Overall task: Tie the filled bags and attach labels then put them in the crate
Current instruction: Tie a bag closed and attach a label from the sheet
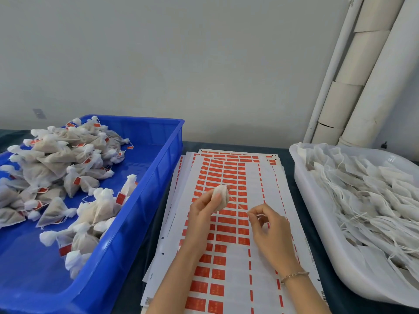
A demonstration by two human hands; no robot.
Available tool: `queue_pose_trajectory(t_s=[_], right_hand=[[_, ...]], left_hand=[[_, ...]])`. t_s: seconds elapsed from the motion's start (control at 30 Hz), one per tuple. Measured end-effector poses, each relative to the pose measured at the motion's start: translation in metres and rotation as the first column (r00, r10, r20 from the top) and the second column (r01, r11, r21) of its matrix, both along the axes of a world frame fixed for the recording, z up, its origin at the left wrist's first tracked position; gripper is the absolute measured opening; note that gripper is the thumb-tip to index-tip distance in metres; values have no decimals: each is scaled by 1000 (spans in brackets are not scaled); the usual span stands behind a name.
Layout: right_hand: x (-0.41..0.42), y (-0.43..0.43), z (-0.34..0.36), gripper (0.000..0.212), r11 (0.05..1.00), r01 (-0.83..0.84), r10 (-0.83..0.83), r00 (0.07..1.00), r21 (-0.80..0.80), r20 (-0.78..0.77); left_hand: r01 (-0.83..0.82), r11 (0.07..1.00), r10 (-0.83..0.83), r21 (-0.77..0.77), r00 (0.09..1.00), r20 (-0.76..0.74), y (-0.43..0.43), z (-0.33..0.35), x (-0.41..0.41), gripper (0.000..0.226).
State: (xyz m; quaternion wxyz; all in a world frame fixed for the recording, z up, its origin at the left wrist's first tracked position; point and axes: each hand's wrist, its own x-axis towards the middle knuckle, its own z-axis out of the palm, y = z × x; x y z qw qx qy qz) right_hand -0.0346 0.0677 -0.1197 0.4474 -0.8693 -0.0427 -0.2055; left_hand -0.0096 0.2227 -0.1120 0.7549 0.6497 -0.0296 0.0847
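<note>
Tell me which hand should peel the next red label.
Probably the right hand: it pinches only the string, just over the label sheet, while the left hand grips the bag.

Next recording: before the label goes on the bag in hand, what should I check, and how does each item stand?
1. Left hand grips bag: ok.
2. Right hand pinches string, pulled straight: ok.
3. Knot finished: cannot tell.
4. Label on this bag: not ok, none visible.
5. Label sheet has red labels remaining: ok.
6. Blue crate has room: ok.
</note>
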Motion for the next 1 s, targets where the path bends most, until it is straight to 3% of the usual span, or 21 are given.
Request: queue_pose_trajectory(t_s=[0.1,0.3,0.57,0.8,1.0], right_hand=[[0,1,-1,8,999,-31,31,999,-9,30],[-3,3,0,10,998,-63,62,992,6,109],[-11,11,8,12,976,-181,156,969,118,191],[-11,12,5,13,961,-198,158,966,191,204],[-11,16,5,19,951,-248,203,952,187,231]], left_hand=[[8,997,-14,78,997,79,-2,0,-3,16],[-97,931,41,351,986,162,-7,-14,-2,17],[-138,784,-118,605,924,364,-9,-21,3,26],[-121,775,-171,620,904,391,-10,-20,1,24],[-33,882,-140,470,934,327,-12,-12,-5,22]])
